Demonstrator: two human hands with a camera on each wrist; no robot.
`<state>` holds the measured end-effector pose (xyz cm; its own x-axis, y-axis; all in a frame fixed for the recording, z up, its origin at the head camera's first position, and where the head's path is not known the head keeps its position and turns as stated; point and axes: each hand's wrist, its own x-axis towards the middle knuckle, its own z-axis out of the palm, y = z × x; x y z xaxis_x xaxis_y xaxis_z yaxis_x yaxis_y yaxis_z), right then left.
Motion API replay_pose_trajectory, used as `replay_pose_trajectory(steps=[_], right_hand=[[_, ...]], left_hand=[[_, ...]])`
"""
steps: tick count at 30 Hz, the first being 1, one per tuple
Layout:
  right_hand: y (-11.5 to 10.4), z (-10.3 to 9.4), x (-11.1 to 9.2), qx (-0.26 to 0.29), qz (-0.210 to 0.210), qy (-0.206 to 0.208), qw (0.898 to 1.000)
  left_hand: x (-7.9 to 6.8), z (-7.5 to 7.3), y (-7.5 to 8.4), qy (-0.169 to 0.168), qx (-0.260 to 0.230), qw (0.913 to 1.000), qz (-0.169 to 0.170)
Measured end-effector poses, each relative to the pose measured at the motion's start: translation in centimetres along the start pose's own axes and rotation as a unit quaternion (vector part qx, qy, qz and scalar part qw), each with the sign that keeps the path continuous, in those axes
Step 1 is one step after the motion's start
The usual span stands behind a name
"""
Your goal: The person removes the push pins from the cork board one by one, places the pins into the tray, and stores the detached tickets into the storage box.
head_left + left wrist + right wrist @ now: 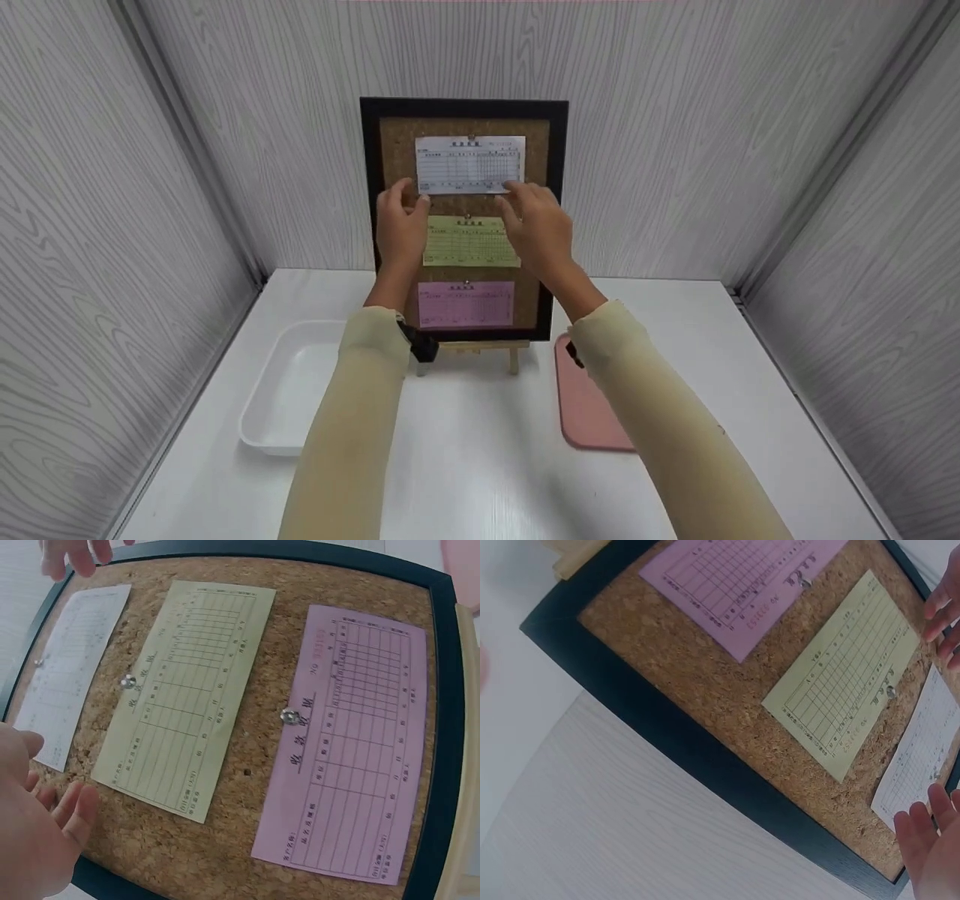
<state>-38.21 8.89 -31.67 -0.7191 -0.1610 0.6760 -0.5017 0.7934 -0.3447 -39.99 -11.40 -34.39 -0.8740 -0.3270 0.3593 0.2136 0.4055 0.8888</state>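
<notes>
A black-framed cork board (394,142) stands upright on a small wooden easel (484,346). Three printed receipt slips are pinned to it, one above another: a white slip (469,166) on top, a yellow-green slip (466,246) in the middle and a pink slip (466,304) below. Clear pushpins (289,716) fix their top edges. My left hand (401,229) is by the white slip's lower left corner, fingers loosely bent and holding nothing. At its lower right corner, my right hand (541,229) has relaxed fingers; whether they touch the paper is unclear.
A white tray (259,405) lies on the white table (480,465) to the left, partly behind my left sleeve. To the right sits a pink tray (589,412), partly covered by my right sleeve. Grey wood-grain panels (675,135) enclose the back and sides.
</notes>
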Motion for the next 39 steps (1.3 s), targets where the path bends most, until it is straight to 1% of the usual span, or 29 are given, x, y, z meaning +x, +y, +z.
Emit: replay_pose_trajectory(steps=[3,9,12,16,18,20,24,27,33,39], right_hand=[[-0.3,0.2,1.2,-0.004,0.004,0.007,1.0],[-1.3,0.9,3.7,-0.014,0.018,-0.008,1.0],[-1.5,1.2,4.8,-0.016,0.019,-0.005,1.0],[-1.5,1.6,5.8,0.004,0.016,0.005,1.0],[-1.5,2.0,6.1,0.016,0.021,0.004,1.0],[-1.5,2.2,6.5,0.025,0.034,-0.002,0.999],[-1.4,2.5,7.9,0.038,0.059,-0.019,0.997],[-1.2,2.6,8.8,0.042,0.066,-0.026,0.997],[-1.3,2.8,9.5,0.021,0.069,-0.032,0.997],[-1.8,2.9,9.9,0.018,0.061,-0.037,0.997]], left_hand=[[0.6,0.1,0.5,0.003,0.012,0.9999,0.007],[1.3,0.0,0.8,0.017,0.042,0.9989,0.009],[1.5,0.1,1.2,0.024,0.041,0.9988,0.01],[1.7,0.3,1.6,0.029,0.042,0.9986,0.008],[1.8,0.2,1.7,0.026,0.046,0.9985,0.008],[1.9,0.0,1.8,0.016,0.042,0.9989,0.009],[2.2,-0.3,2.1,-0.004,0.015,0.9998,0.011],[2.5,-0.6,2.3,-0.011,0.007,0.9999,0.006],[3.2,-1.2,2.8,-0.002,0.027,0.9996,-0.002],[3.8,-1.8,3.4,0.007,0.048,0.9988,-0.009]])
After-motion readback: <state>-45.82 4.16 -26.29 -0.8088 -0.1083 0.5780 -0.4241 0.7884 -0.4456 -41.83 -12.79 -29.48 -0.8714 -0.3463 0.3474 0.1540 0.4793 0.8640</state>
